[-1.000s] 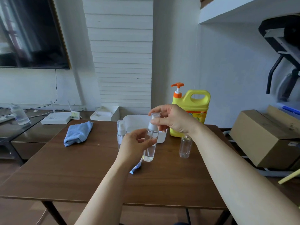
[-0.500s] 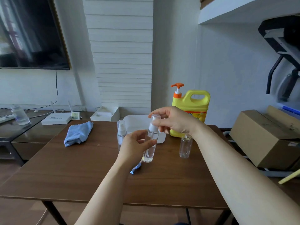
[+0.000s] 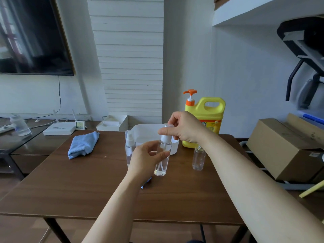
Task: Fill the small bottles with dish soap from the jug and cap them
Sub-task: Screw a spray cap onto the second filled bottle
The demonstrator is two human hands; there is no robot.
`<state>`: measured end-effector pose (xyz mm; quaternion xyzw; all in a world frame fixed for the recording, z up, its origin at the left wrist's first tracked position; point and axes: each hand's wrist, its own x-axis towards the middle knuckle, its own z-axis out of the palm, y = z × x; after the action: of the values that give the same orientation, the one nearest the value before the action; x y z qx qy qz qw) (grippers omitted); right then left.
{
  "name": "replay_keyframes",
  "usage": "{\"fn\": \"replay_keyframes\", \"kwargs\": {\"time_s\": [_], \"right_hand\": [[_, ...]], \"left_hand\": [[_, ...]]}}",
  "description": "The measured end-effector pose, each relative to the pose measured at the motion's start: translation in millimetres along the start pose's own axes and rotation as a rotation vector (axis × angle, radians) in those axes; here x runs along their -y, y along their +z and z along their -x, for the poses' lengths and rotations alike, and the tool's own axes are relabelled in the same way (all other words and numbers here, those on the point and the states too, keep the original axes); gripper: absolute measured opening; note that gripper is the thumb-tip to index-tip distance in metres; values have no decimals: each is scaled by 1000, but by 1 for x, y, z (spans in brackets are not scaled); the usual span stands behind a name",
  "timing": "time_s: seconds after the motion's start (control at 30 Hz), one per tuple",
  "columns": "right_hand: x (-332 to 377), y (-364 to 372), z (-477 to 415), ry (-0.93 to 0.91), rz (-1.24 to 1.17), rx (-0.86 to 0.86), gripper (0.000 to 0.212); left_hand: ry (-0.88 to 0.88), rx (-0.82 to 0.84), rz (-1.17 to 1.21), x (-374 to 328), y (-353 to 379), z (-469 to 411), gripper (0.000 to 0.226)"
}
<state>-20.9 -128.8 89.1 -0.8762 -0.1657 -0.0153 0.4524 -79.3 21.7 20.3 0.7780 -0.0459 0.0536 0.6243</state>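
Note:
My left hand grips a clear small bottle upright above the brown table. My right hand pinches its white pump cap at the top of the bottle. A second clear bottle with a white pump stands just left, partly behind my left hand. A third small bottle stands to the right, its top hidden by my right wrist. The yellow dish soap jug with an orange pump stands at the back right of the table.
A white tub sits behind the bottles. A folded blue cloth lies at the table's back left. A small blue thing peeks from under my left wrist. A cardboard box stands right of the table, a low cabinet at left.
My right hand has shifted slightly on the pump cap, its fingers turning; the bottle stays in my left hand at about the same place.

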Motion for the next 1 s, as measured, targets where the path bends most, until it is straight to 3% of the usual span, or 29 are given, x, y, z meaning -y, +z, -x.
{"fn": "replay_keyframes", "kwargs": {"time_s": [0.17,0.37,0.53,0.77,0.87,1.0], "right_hand": [[0,-7,4,-13,-184,165,33],[-5,1,0,-13,-127,29,30],[-5,-6,1,-14,-209,161,36],[-7,5,1,-20,-98,50,33],[-4,7,3,-21,-27,51,33],[-2,5,3,-15,-106,79,34]], "left_hand": [[-1,10,36,-4,-5,-2,19],[1,11,51,-2,-2,-1,21],[5,21,70,-3,-5,-2,21],[-2,-31,65,-2,-2,-4,20],[-24,-23,54,0,-2,-4,30],[-15,-17,49,5,-1,-2,23]]}}
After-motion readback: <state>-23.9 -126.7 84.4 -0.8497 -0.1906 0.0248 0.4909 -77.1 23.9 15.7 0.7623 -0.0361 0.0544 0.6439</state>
